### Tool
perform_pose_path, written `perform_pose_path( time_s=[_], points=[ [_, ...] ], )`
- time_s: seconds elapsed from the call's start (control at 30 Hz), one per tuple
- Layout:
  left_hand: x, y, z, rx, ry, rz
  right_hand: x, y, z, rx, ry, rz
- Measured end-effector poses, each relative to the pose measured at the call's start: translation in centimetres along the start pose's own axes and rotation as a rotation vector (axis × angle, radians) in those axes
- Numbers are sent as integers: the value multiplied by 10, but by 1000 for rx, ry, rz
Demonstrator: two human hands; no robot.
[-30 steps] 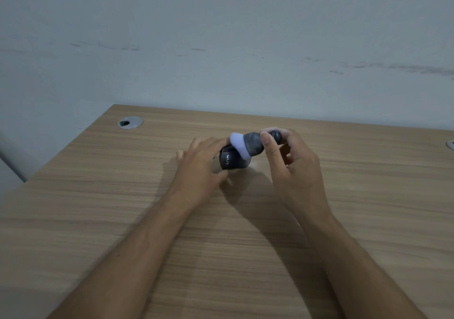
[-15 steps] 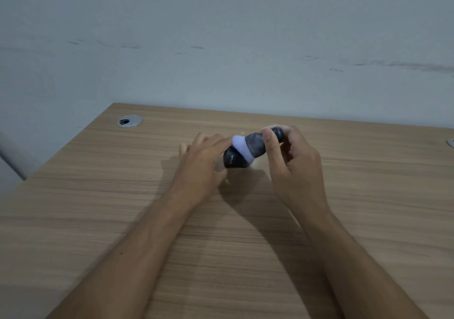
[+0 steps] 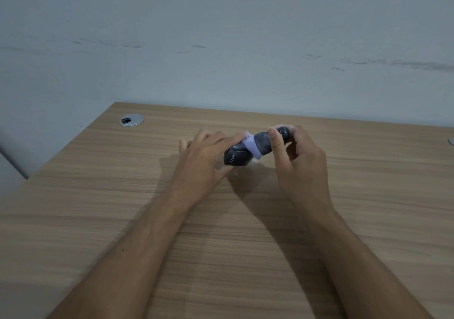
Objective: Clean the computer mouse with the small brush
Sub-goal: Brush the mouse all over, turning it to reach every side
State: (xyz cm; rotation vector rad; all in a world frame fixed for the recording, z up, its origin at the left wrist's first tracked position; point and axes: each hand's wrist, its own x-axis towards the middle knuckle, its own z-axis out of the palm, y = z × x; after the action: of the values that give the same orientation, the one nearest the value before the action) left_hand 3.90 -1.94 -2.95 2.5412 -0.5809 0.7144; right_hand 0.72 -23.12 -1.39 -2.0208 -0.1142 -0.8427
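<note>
A small dark grey plastic computer mouse (image 3: 236,158) with pale lettering on its near end sits on the light wood-grain desk (image 3: 122,208), towards the far middle of the top. The left hand (image 3: 205,158) is clamped on it: the fingers reach over the mouse's far side and the thumb presses in at its near left edge.

The right hand (image 3: 301,161) is closed around the stubby brush with a dark grey rounded handle and a pale lilac bristle head (image 3: 264,143). The thumb lies across the handle's near side and the curled fingers wrap the butt end. The brush is tilted down to the left, and its lilac head is touching the top right of the mouse, just beside the left fingertips. The two hands are close together, meeting over the mouse.

The desk's far edge runs against a plain grey-white wall (image 3: 221,36), close behind the hands. A round silver cable grommet (image 3: 131,119) is set into the far left corner, well apart from the hands; a second silver disc (image 3: 451,141) is cut off at the right border. The left edge of the desk slants towards the near left. Bare desktop spreads wide on both sides of the forearms and in front of them.
</note>
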Motion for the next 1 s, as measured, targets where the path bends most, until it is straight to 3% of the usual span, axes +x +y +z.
perform_pose_path(
  time_s=[0.23, 0.4, 0.6, 0.8, 1.0],
  points=[
    [-1, 1, 2, -62, -34, -50, -1, 3, -6, 40, 49, 62],
    [-1, -4, 7, -272, -53, -230, -7, -9, 4, 73, -80, -33],
    [-5, -7, 4, -426, 0, -257, 1, 16, 0, -27, 32, 66],
    [-4, -3, 3, -501, 3, -320, -3, 2, 2, 161, -78, 82],
    [-5, -8, -1, -636, -6, -367, 3, 23, -2, 28, -1, 159]
  ],
)
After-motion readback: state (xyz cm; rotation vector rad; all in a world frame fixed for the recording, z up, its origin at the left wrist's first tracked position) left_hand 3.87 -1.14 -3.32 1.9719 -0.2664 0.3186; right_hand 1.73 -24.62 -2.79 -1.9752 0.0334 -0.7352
